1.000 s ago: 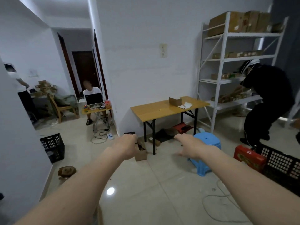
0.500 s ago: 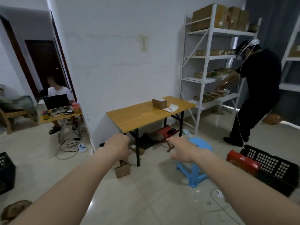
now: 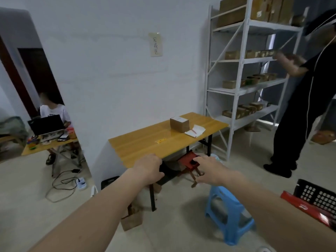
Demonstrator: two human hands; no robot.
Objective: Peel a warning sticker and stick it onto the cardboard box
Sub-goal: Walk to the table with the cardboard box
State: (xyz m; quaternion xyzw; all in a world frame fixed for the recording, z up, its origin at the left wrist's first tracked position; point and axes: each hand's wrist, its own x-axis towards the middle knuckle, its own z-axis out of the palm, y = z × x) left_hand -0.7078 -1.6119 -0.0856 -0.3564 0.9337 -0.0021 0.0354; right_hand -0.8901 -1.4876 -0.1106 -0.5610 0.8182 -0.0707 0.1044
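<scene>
Approaching the surface (image 3: 138, 142), both empty hands, fingers loosely curled, must next reach the yellow sticker (image 3: 160, 140) near the cardboard box (image 3: 179, 124).

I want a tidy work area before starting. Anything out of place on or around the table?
On the table, nothing odd. Below it, a red box sits tilted among clutter, and a cable loops loose across the floor to the left.

The left hand (image 3: 148, 167) and right hand (image 3: 209, 170) are reaching out empty, fingers loosely curled, in front of a yellow table (image 3: 145, 146). A cardboard box (image 3: 179, 124) is sitting on it beside a small yellow sticker (image 3: 161, 140). A blue stool (image 3: 229, 213) is standing below the right arm.
</scene>
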